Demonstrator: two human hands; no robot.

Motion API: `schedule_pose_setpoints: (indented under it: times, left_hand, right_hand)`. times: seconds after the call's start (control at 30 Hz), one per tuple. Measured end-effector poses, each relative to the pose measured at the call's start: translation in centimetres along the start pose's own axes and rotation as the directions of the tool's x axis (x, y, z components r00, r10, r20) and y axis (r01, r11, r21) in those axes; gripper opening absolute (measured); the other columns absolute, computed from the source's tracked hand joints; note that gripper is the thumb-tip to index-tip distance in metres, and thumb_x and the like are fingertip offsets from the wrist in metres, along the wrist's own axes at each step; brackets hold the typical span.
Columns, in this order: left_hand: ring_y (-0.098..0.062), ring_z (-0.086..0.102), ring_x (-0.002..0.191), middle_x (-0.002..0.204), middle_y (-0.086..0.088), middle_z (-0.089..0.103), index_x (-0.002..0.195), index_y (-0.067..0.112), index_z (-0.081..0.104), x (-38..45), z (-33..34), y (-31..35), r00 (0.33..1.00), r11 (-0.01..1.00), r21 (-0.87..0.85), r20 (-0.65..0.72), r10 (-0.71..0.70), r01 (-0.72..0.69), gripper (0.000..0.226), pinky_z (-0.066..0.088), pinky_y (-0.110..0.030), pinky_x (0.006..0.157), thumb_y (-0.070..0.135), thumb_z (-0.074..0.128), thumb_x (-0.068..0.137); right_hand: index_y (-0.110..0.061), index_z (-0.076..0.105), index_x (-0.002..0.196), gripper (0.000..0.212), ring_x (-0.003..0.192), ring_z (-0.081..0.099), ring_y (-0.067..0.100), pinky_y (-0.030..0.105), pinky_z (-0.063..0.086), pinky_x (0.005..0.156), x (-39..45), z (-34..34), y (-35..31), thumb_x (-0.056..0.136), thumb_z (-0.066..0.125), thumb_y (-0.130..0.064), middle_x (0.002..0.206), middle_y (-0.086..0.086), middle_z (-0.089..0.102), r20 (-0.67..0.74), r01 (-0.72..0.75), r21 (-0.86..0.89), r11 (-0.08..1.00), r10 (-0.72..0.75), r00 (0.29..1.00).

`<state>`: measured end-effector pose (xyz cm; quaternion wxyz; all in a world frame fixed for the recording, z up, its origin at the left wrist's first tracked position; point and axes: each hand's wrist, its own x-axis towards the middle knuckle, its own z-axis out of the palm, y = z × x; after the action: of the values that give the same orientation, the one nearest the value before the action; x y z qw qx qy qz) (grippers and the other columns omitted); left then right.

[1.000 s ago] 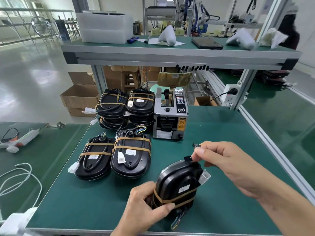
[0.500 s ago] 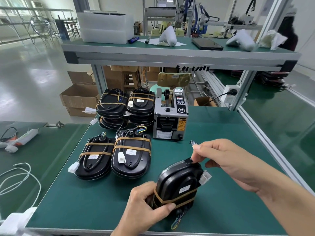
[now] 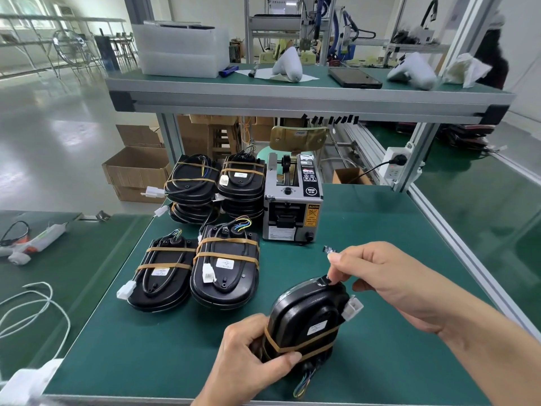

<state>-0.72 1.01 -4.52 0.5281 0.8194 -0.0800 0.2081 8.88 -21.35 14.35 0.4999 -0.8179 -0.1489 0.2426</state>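
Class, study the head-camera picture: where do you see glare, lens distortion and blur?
Head view: window light glares on the shiny floor; the wide lens bows the shelf and slants the posts; the black tab pinched by the right hand looks slightly soft, the black unit gripped by the left hand sharp.

Factory assembly floor. Green anti-static tabletop (image 3: 366, 224) on aluminium-profile frame, shelf (image 3: 292, 92) above. Banded black units (image 3: 225, 271) stacked toward tabletop's far left corner, automatic tape dispenser (image 3: 292, 206) beside them. Cardboard boxes (image 3: 134, 168) on polished floor, dispensing machine (image 3: 307, 27) behind shelf, neighbouring benches either side.
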Motion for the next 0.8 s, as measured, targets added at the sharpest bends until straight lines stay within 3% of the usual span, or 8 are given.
schedule_pose_setpoints:
  times: [0.37,0.47,0.63,0.8]
  left_hand:
    - [-0.026,0.06,0.066,0.073,-0.001,0.064,0.085,0.026,0.076,0.09,0.0,0.19,1.0,1.0,-0.006,-0.003,-0.003,0.003,0.026,0.049,-0.046,0.058,0.042,0.093,0.074]
    - [-0.027,0.061,0.067,0.074,-0.002,0.064,0.085,0.026,0.076,0.09,-0.02,0.32,1.0,1.0,-0.005,-0.004,-0.011,0.011,0.026,0.05,-0.047,0.058,0.043,0.093,0.074]
    - [-0.028,0.059,0.066,0.072,-0.004,0.063,0.081,0.021,0.075,0.06,0.04,0.42,1.0,1.0,0.005,-0.011,-0.022,0.022,0.028,0.049,-0.048,0.059,0.043,0.092,0.072]
    - [-0.027,0.058,0.065,0.071,-0.004,0.062,0.078,0.02,0.074,0.07,0.04,0.54,1.0,1.0,0.01,-0.014,-0.027,0.027,0.029,0.05,-0.047,0.059,0.042,0.091,0.071]
  right_hand:
    - [-0.026,0.078,0.081,0.043,0.09,0.064,-0.01,0.028,0.042,0.091,0.05,-0.24,-0.03,0.097,0.058,-0.06,0.089,-0.016,0.075,-0.006,0.013,-0.155,0.988,-0.014,1.0]
    - [-0.025,0.077,0.076,0.043,0.089,0.065,-0.01,0.029,0.041,0.092,0.17,-0.17,-0.02,0.093,0.059,-0.061,0.088,-0.016,0.075,0.004,0.015,-0.103,0.995,-0.015,1.0]
    - [-0.024,0.073,0.073,0.054,0.084,0.064,-0.008,0.029,0.04,0.09,0.17,0.07,-0.08,0.072,0.056,-0.075,0.083,-0.014,0.073,0.004,0.033,-0.056,0.998,-0.033,0.999]
    - [-0.026,0.076,0.076,0.053,0.088,0.062,-0.013,0.031,0.042,0.096,0.21,0.18,0.01,0.073,0.055,-0.075,0.088,-0.016,0.075,-0.003,0.022,-0.082,0.996,-0.022,1.0]
